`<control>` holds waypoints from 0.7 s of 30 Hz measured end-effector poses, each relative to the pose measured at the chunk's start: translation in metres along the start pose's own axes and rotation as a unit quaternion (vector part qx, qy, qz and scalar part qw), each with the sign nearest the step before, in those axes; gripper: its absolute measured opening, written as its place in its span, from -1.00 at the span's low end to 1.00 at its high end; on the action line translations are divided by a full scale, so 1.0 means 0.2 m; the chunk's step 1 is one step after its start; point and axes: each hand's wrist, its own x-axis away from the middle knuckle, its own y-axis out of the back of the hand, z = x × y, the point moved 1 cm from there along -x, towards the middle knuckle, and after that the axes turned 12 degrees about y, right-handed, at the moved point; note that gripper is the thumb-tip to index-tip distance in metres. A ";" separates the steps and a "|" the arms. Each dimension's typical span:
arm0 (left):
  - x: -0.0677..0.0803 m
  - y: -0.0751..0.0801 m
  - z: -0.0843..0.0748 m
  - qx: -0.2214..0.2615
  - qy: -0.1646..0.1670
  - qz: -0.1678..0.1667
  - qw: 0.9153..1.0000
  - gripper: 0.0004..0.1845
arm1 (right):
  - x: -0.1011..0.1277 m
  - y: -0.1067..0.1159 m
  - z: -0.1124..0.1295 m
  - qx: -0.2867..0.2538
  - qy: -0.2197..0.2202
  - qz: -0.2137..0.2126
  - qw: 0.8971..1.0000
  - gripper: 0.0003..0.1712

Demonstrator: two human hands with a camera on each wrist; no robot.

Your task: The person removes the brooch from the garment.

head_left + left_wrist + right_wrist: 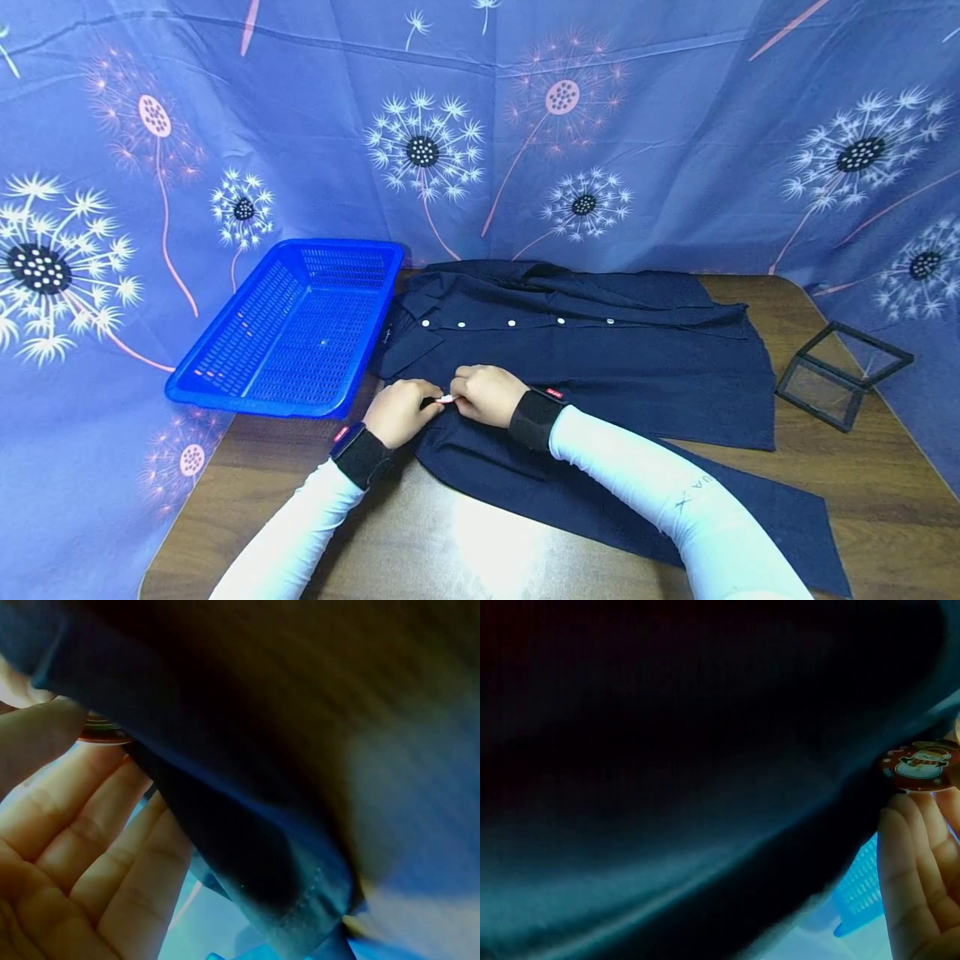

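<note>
The left hand [401, 414] and right hand [491, 395] together pinch the badge [917, 765] at the near left part of the shirt [600, 367]. The step seems to be handling it against the cloth; the next move probably needs steady fingers.

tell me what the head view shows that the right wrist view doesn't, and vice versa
Only the head view: the black two-panel frame, white buttons on the dark shirt, and the wooden table. Only the right wrist view: the snowman picture on the small disc. Both: that disc, the shirt and the blue basket.
</note>
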 end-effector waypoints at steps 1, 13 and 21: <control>0.00 0.00 0.00 0.000 0.002 0.001 1.000 -0.85 | 0.00 0.00 0.00 -0.007 -0.003 -0.001 1.000 -0.91; 0.02 0.01 -0.01 -0.001 0.014 0.001 1.000 -0.70 | 0.01 -0.01 -0.02 -0.031 -0.029 -0.004 0.999 -0.91; 0.03 0.01 -0.01 -0.034 0.009 0.002 0.999 -0.62 | 0.00 0.01 -0.04 -0.115 -0.082 -0.016 0.990 -0.95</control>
